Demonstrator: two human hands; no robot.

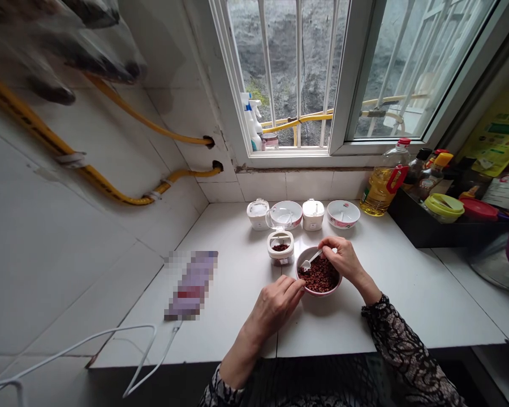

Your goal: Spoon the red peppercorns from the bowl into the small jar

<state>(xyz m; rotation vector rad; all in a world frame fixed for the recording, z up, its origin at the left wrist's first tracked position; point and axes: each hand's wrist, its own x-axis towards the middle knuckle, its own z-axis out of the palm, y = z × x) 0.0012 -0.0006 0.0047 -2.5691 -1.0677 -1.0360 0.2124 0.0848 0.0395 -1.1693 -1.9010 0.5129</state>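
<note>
A bowl (322,294) of dark red dried peppercorns (321,276) stands on the white tiled counter. My right hand (343,260) pinches the handle of a small white spoon (306,264), whose scoop is over the peppercorns at the bowl's left side. At the near left rim, my left hand (277,299) grips the bowl, fingers together; its thumb is mostly hidden. Just behind and left of the bowl is a clear spice jar (280,257) with a white collar, its lid raised and some peppercorns inside.
Along the wall stand two white lidded jars (258,215) (313,215) and two bowls (290,212) (343,215). An oil bottle (377,189) and several seasoning bottles (432,172) are at right. A blurred purple object (192,285) with a white cable (152,362) lies left.
</note>
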